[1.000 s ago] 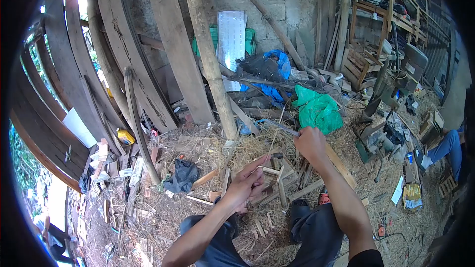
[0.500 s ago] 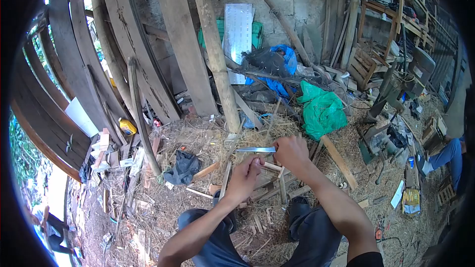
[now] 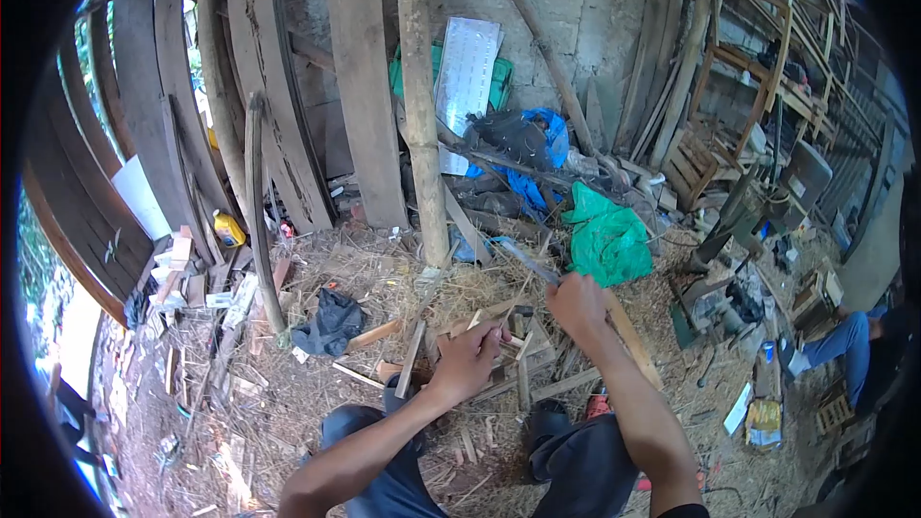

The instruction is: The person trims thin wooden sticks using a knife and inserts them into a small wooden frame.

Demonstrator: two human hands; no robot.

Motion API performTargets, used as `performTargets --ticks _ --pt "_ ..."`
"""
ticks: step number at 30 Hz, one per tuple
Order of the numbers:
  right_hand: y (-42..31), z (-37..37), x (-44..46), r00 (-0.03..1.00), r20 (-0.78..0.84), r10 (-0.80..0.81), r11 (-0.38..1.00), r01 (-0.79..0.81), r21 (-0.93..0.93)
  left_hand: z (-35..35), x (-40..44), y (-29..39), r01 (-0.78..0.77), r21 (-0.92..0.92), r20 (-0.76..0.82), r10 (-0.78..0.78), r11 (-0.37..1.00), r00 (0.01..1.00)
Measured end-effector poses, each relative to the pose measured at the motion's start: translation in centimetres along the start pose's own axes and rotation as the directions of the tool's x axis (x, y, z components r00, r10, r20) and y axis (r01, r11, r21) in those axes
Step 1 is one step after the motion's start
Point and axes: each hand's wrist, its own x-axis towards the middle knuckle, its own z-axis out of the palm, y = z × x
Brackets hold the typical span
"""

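Observation:
My right hand (image 3: 578,307) is closed round the handle of a knife (image 3: 526,260), whose blade points up and to the left. Lower and to the left, my left hand (image 3: 467,362) has its fingers pinched together on a thin strip (image 3: 508,319), which rises a little above the fingertips. The blade and the strip are apart. Behind and below my hands, a wooden frame (image 3: 523,364) of thin pieces lies on the straw-covered ground between my feet.
A green plastic bag (image 3: 608,235) lies beyond my right hand, and a black bag (image 3: 330,322) left of my left hand. A bamboo post (image 3: 419,115) stands ahead. Another person's leg (image 3: 833,355) shows at the right, near a yellow packet (image 3: 764,419).
The knife came down level over my left hand, then moved up and away again, its blade now pointing up-left. The view has shifted slightly.

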Motion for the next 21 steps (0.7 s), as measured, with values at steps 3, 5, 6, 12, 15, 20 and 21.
performTargets --ticks 3,5,6,12,15,20,21 --pt "-1.8 -0.3 -2.0 0.974 0.113 -0.197 0.976 0.184 0.118 0.5 0.0 -1.0 -0.176 0.174 -0.113 0.197 0.969 0.974" --pt "-3.3 -0.5 -3.4 0.899 0.14 -0.416 0.909 0.416 0.034 0.1 -0.1 0.6 -0.135 0.183 -0.152 0.164 0.974 0.975" --pt "-3.5 -0.5 -3.2 0.895 0.142 -0.423 0.905 0.423 0.029 -0.1 -0.2 1.1 -0.09 0.2 -0.183 0.127 0.976 0.975" --pt "-2.2 0.8 -1.6 0.966 0.042 -0.254 0.967 0.253 0.021 -0.1 -0.4 0.4 -0.101 0.325 -0.176 0.165 0.94 0.971" --pt "-2.9 1.0 -2.3 0.967 0.042 -0.252 0.967 0.253 -0.011 0.1 -0.1 -0.2 -0.128 0.282 -0.215 0.192 0.951 0.958" --pt "-5.1 -1.6 -4.1 0.901 0.147 -0.408 0.913 0.4 0.085 -0.7 -0.6 1.3 -0.096 0.222 -0.19 0.139 0.97 0.972" --pt "-4.5 -1.1 -3.4 0.899 0.156 -0.409 0.913 0.4 0.086 -0.8 -0.8 1.5 -0.113 0.183 -0.171 0.145 0.977 0.975"
